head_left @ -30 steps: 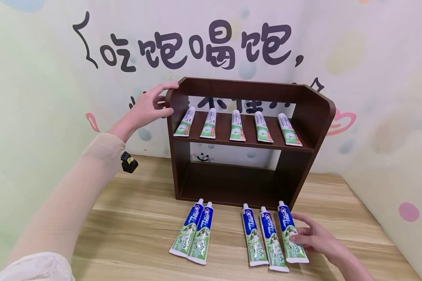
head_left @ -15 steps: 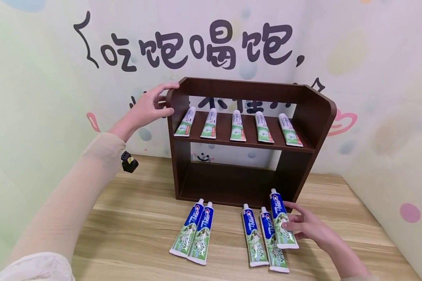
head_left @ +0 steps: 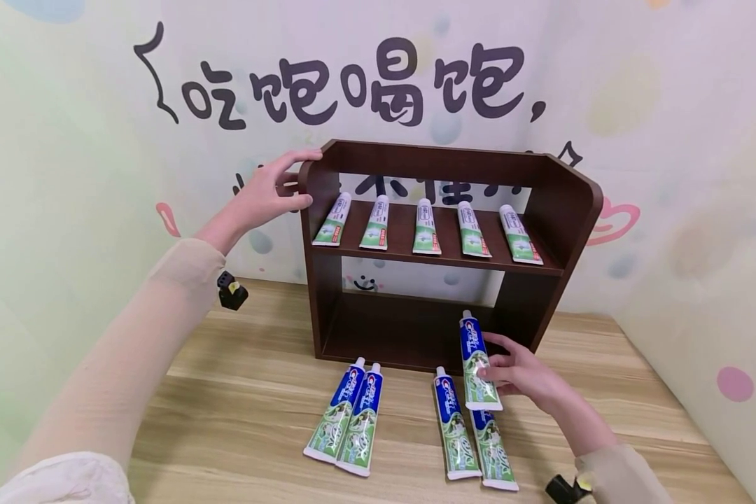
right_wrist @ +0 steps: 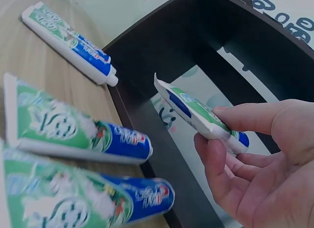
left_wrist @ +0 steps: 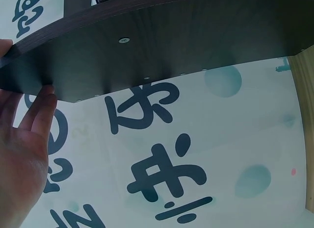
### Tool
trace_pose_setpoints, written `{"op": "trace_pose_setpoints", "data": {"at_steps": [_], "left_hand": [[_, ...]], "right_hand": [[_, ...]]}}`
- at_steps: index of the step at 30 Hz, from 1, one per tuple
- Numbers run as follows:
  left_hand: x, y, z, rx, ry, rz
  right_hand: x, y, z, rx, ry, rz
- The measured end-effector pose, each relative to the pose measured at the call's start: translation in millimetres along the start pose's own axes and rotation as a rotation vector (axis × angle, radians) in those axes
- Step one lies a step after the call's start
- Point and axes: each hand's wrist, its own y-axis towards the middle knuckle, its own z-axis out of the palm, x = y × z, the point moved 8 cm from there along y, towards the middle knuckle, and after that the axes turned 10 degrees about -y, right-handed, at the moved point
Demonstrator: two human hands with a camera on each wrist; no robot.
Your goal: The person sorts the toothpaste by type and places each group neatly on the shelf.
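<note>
In the head view, my left hand [head_left: 263, 196] grips the upper left side panel of a dark brown two-tier shelf [head_left: 441, 155]. Fingers and thumb lie on opposite faces of that panel in the left wrist view. My right hand [head_left: 521, 372] pinches a blue and green toothpaste tube [head_left: 471, 341], cap upward, before the lower compartment's right half. The right wrist view shows thumb and fingers on either side of this tube [right_wrist: 196, 110]. Below it on the table lie two similar tubes [head_left: 457, 427], [head_left: 494, 448], and a touching pair [head_left: 359, 423] lies further left.
Several white and green toothpaste tubes [head_left: 426, 227] lean in a row on the upper tier. The lower tier [head_left: 390, 325] has a dark base board. Patterned walls with black lettering stand behind and beside the wooden table [head_left: 239, 406]. A black wrist device [head_left: 232, 290] shows by the left sleeve.
My right hand has lifted the rightmost toothpaste tube off the table and carried it up and left to the lower compartment's front. The left hand has stayed on the shelf.
</note>
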Motion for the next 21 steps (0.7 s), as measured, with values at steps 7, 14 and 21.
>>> {"op": "trace_pose_setpoints", "data": {"at_steps": [7,14,21], "left_hand": [[-1.3,0.1,-0.5,0.006,0.004,0.001],[-2.7,0.4,-0.1,0.006,0.005,0.001],[-3.9,-1.0,0.9,0.008,0.007,-0.003]], "right_hand": [[18,18.7,5,0.001,0.027,-0.005],[31,37.0,12,0.005,0.049,-0.022],[42,59.9,26,-0.019,0.064,-0.041]]}}
